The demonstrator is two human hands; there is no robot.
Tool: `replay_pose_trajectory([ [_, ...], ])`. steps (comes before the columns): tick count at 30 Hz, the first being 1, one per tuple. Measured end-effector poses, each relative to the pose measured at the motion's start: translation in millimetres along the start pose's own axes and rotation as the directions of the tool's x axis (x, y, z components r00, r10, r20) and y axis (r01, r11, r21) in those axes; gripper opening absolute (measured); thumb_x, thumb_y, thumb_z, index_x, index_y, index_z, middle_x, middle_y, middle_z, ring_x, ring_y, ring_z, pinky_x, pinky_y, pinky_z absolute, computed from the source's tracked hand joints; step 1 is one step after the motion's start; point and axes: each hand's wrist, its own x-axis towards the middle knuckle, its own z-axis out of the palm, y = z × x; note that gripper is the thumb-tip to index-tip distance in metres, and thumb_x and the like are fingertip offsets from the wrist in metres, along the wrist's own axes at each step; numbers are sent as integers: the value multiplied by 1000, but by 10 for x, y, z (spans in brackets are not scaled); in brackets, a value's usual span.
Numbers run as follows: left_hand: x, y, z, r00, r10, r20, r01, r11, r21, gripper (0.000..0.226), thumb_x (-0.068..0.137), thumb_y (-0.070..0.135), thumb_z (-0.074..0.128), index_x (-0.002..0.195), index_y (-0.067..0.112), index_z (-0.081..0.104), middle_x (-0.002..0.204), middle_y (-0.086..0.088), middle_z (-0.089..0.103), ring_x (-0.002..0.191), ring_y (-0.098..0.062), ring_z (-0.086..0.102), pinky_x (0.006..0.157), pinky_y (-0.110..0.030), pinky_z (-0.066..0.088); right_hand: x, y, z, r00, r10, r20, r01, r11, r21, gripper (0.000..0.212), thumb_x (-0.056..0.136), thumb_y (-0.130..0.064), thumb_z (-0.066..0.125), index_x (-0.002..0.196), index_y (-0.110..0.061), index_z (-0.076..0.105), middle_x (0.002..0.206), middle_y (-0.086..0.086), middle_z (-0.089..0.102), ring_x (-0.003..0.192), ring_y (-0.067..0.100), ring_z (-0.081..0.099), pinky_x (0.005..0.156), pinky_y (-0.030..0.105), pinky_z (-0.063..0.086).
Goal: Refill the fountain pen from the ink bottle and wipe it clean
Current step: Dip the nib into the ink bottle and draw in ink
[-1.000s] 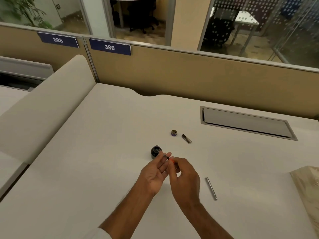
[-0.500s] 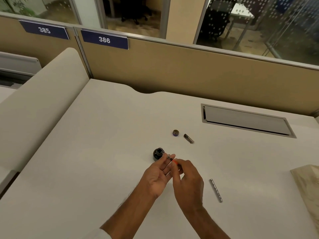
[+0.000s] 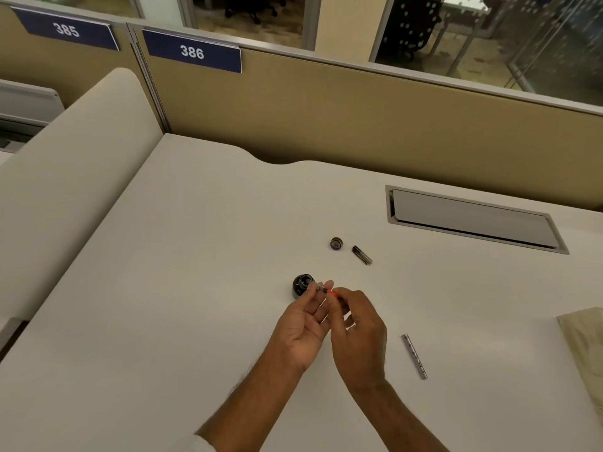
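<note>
A small dark ink bottle [image 3: 301, 284] stands uncapped on the white desk [image 3: 195, 288]. Just right of it, my left hand [image 3: 301, 324] and my right hand [image 3: 357, 327] together pinch a thin pen part [image 3: 326, 290] with an orange end; its tip points toward the bottle's mouth. The bottle's cap [image 3: 336, 243] lies farther back, beside a short dark pen piece [image 3: 362, 255]. A silver pen barrel [image 3: 414, 356] lies to the right of my right hand.
A beige cloth or paper [image 3: 584, 340] lies at the desk's right edge. A grey cable flap [image 3: 473, 220] is set into the desk at the back right. A tan partition [image 3: 326, 109] closes the far side; a padded divider [image 3: 75, 164] runs along the left.
The view has tilted down slightly. My hands stay together by the ink bottle, holding the pen part, with the fingers shifting only a little.
</note>
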Motion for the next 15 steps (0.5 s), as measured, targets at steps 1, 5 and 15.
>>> replay_pose_trajectory([
  [1, -2, 0, 10, 1000, -3, 3, 3, 1000, -5, 44, 99, 20, 61, 136, -4, 60, 135, -23, 66, 91, -35, 78, 62, -43, 64, 14, -4, 8, 1000, 0, 1, 0, 1000, -3, 14, 98, -27, 58, 101, -20, 70, 86, -12, 65, 78, 8, 63, 58, 29, 53],
  [5, 6, 9, 18, 1000, -9, -1, 9, 1000, -12, 43, 99, 20, 63, 135, -3, 60, 124, -22, 71, 90, -36, 78, 62, -44, 64, 50, -12, 39, 1000, 7, 17, -7, 1000, -10, 11, 98, -21, 61, 105, -21, 70, 91, -15, 66, 81, 6, 63, 59, 24, 51],
  [15, -21, 5, -12, 964, 234, -128, -191, 940, 284, 18, 96, 19, 66, 105, 5, 75, 84, -10, 81, 77, -20, 79, 71, -30, 63, 90, -33, 83, 999, -16, 47, 19, 997, -77, 14, 99, -26, 55, 102, -20, 67, 89, -13, 65, 80, 7, 62, 59, 21, 50],
])
